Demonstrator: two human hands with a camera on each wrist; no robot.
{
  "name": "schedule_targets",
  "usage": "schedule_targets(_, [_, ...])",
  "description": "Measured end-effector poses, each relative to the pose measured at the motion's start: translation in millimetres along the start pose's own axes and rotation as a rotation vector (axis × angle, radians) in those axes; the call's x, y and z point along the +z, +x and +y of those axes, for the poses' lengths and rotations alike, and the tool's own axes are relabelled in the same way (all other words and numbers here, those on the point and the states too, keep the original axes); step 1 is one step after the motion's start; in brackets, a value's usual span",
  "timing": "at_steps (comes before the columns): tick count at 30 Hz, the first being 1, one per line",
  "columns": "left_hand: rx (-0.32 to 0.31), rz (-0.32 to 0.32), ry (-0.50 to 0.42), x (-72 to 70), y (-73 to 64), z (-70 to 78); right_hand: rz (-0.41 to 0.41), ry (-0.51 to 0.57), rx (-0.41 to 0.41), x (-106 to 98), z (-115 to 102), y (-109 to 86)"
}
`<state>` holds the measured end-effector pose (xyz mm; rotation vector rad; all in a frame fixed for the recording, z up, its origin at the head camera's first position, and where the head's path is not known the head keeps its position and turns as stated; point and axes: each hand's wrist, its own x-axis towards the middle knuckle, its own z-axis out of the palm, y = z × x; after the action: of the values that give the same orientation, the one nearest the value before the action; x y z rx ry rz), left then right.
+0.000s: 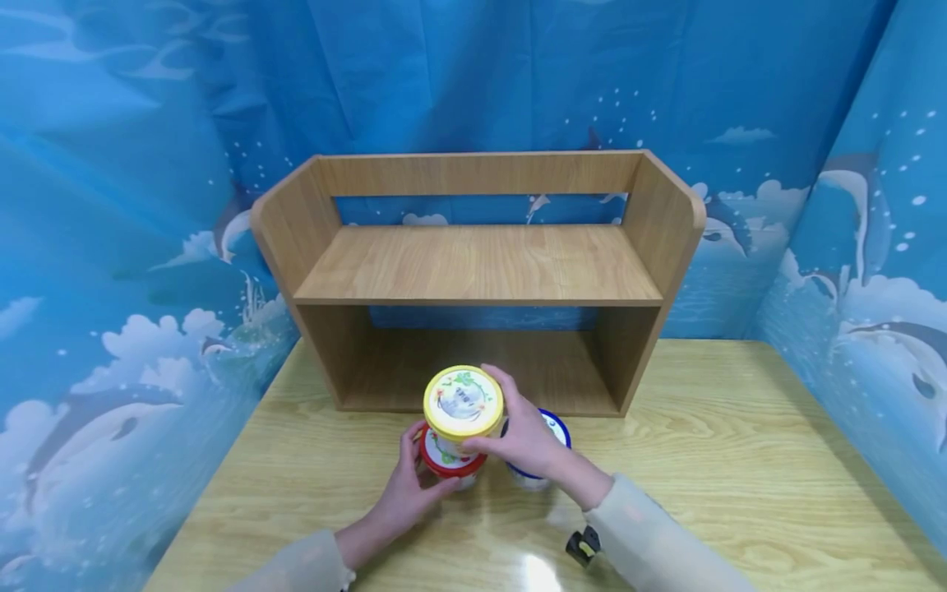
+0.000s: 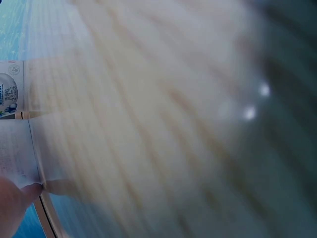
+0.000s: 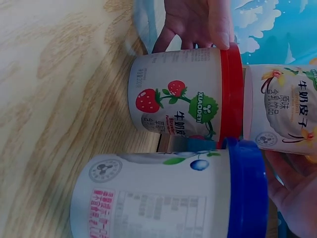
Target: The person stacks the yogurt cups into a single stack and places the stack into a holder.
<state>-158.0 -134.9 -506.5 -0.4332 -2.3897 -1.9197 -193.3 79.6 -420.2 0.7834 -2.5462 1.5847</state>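
A yellow-lidded tub [image 1: 464, 401] is gripped by my right hand [image 1: 528, 436], thumb in front and fingers behind. It sits right above the lid of a strawberry tub with a red lid [image 3: 178, 99]; whether the two touch I cannot tell. My left hand [image 1: 403, 497] grips the red-lidded tub on the table, its thumb at the lid rim. Just right of it stands a blue-lidded tub [image 3: 158, 193], upright and partly hidden by my right hand in the head view. The left wrist view catches only a fingertip [image 2: 15, 203] against a white tub wall.
A two-tier wooden shelf [image 1: 473, 263] stands behind the tubs, its lower front edge close to them. The light wood table [image 1: 710, 460] extends to both sides. A small black device [image 1: 583, 546] is by the right sleeve. Blue dolphin-print curtains [image 1: 473, 74] surround the table.
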Motion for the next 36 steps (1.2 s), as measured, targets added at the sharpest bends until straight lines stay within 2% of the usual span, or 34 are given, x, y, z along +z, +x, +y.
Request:
schedule_targets(7, [-0.004,-0.012,0.003,0.0,0.3,2.0,-0.025,-0.036,0.05,4,1,0.2])
schedule_targets(15, [0.005,-0.013,-0.005,1.2,0.4,0.6,-0.038,-0.046,0.032,8,2,1.1])
schedule_targets(27, [0.042,0.006,-0.02,1.5,0.9,-1.3,-0.056,-0.06,0.061,12,4,3.3])
schedule_targets(32, [0.027,-0.002,-0.005,1.0,0.9,-0.4,-0.039,-0.034,0.062,9,3,0.7])
schedule_targets(36, [-0.011,-0.001,0.016,0.7,0.4,0.8,-0.007,0.01,0.032,3,4,-2.8])
